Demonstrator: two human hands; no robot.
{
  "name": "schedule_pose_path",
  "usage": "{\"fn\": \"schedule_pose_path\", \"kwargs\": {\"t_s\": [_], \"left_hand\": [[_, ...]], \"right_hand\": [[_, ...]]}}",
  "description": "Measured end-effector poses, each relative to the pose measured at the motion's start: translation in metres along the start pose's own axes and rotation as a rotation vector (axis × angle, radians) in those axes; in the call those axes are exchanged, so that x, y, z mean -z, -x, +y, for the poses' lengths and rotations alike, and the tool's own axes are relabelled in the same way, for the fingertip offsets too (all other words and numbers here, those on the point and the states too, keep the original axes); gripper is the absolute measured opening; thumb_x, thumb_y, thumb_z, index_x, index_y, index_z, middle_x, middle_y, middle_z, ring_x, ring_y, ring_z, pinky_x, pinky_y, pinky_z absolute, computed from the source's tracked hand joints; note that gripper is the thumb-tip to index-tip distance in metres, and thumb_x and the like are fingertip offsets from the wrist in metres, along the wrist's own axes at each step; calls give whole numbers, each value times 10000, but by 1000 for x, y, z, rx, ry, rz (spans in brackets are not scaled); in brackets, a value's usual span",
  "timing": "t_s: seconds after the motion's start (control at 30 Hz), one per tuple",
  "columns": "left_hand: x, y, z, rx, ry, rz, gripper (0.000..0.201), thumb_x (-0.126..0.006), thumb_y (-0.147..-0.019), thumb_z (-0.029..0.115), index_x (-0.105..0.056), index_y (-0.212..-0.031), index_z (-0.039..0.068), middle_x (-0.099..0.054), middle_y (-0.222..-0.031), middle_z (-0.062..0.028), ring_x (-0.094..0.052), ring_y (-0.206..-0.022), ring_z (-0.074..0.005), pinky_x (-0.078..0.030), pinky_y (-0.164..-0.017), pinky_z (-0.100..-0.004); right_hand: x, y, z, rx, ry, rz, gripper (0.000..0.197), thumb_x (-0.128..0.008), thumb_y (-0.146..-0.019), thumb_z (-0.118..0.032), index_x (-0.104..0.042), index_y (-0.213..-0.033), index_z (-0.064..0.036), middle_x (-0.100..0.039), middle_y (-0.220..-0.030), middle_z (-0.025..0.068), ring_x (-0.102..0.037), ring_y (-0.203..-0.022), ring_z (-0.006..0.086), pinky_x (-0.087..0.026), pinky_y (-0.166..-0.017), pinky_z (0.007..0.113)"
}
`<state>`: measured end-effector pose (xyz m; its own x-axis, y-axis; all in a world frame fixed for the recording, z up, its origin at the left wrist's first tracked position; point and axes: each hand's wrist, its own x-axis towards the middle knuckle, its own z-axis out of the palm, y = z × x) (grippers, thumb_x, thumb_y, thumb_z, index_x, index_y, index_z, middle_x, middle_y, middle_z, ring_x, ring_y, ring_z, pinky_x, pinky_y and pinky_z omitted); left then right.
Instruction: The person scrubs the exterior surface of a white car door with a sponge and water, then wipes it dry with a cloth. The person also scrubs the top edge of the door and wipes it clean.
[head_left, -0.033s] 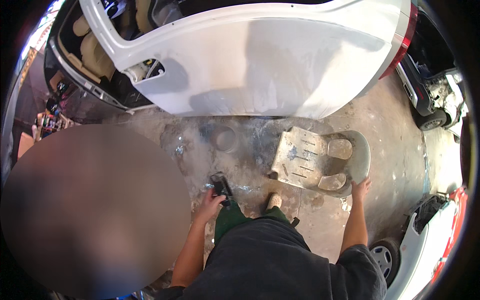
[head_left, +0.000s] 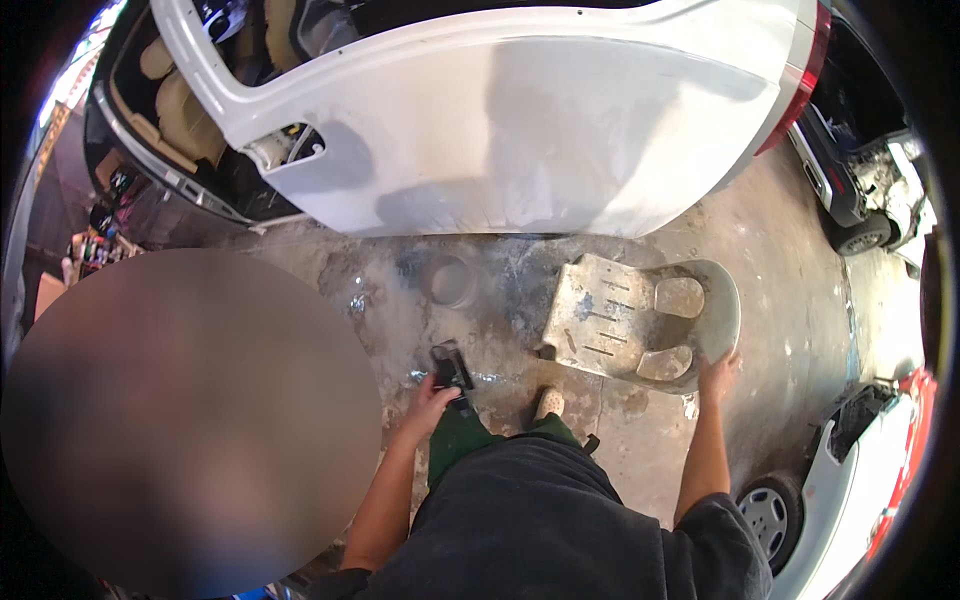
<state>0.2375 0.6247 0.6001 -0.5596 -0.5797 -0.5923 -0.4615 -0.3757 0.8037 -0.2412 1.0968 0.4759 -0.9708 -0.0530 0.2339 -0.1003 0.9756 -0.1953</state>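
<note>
Left hand: black tool; right hand: at pale chair's edge

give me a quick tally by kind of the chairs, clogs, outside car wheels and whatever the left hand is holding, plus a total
plastic chair, right hand on its rim: 1
beige clog in view: 1
outside car wheels, both toward the right: 2
black handheld object in the left hand: 1
total: 5
</note>
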Motion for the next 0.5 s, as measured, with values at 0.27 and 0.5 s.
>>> {"fn": "schedule_pose_path", "kwargs": {"t_s": [0.27,0.5], "left_hand": [[-72,-107,115,65,7,-718,539,-614,-988,320,-501,-1408,2,-611,-1245,-79,-622,-1100,-177,-514,-959,-357],[2,-226,99,129,-443,-954,474,-628,-962,219,-535,-1369,-7,-631,-1233,-109,-621,-1100,-176,-518,-956,-357]], "right_hand": [[112,134,-344,-319,-1488,-1218,689,-609,-1051,-403,-374,-1556,2,-584,-1399,139,-574,-1301,247,-444,-1107,403],[35,227,-487,-549,-1516,-845,554,-761,-941,-170,-503,-1386,36,-648,-1189,93,-617,-1096,164,-505,-954,333]]}}
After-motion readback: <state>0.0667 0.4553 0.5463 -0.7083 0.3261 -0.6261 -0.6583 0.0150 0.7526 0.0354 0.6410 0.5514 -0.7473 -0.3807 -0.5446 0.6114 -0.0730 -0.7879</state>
